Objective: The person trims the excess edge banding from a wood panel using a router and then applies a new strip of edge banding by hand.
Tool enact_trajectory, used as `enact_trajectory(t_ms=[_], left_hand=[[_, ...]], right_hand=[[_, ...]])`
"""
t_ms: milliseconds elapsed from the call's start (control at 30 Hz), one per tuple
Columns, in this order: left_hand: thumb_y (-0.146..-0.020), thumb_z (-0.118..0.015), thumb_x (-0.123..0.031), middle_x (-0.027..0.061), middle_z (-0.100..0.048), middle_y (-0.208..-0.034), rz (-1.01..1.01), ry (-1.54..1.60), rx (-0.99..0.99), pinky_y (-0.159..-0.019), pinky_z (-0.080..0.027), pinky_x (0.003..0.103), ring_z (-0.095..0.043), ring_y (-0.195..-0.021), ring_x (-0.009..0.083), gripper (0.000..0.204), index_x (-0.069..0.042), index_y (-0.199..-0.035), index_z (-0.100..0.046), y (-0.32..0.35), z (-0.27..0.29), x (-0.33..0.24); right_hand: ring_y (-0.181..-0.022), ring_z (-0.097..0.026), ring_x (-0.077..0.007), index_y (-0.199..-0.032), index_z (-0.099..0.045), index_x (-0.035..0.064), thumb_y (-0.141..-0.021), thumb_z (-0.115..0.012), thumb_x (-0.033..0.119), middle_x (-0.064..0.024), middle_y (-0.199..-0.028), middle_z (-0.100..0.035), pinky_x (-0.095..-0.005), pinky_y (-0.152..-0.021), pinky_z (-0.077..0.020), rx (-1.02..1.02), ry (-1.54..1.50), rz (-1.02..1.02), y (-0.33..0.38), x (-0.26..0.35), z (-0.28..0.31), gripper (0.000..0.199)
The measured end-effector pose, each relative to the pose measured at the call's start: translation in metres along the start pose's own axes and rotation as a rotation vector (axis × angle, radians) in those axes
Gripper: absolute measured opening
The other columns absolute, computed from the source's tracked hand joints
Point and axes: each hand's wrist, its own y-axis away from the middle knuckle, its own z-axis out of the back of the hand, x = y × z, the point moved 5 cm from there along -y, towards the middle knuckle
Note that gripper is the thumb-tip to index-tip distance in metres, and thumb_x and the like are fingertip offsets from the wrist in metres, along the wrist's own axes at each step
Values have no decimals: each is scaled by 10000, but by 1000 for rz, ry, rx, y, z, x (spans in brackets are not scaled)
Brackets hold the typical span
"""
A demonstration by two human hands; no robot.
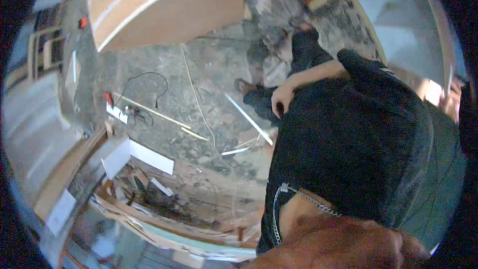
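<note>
My right hand rests against the front of my black clothing, near the top of my legs. Its fingers are curled, and a dark spot shows between them; whether that is a held thing or a shadow I cannot make out. My left hand does not show clearly. Beside my body a thin white strip lies slanting over the floor, one end by the edge of my shirt. A second short white strip lies close to it. My feet stand apart on the grey, stained floor.
A large plywood box stands ahead. A small corded power tool, wooden strips and a long pale cable lie on the floor. White boards and scrap wood are at lower left. Pale panels stand at the right.
</note>
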Motion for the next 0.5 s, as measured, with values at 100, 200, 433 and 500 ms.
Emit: enact_trajectory(t_ms=[100,200,433,500], left_hand=[[-776,-729,-369,100,-573,-660,-20,-88,108,-614,-421,344,-514,-620,206,387,-7,-817,-601,-28,71,14],[-782,-720,-367,100,-577,-660,-50,-179,253,-612,-425,346,-519,-615,214,371,-15,-817,-604,-41,111,17],[-797,-698,-360,100,-586,-661,-126,-421,390,-606,-433,352,-531,-605,232,337,-34,-816,-613,-83,177,9],[-801,-691,-358,101,-589,-661,-171,-484,415,-605,-435,353,-534,-602,237,328,-39,-816,-615,-104,175,0]], right_hand=[[-798,-632,-225,-984,-678,96,-743,-709,246,-86,-911,-688,-352,-715,-479,-149,-16,-182,-46,46,-13,286],[-814,-633,-240,-975,-676,86,-736,-712,269,-89,-919,-687,-363,-724,-476,-192,-3,-236,-85,56,-35,303],[-817,-634,-240,-975,-682,36,-711,-766,330,-120,-912,-687,-353,-740,-479,-522,-270,-245,-92,34,-60,404],[-823,-636,-230,-979,-684,27,-725,-770,336,-121,-908,-689,-336,-743,-482,-613,-375,-150,-76,40,-55,409]])
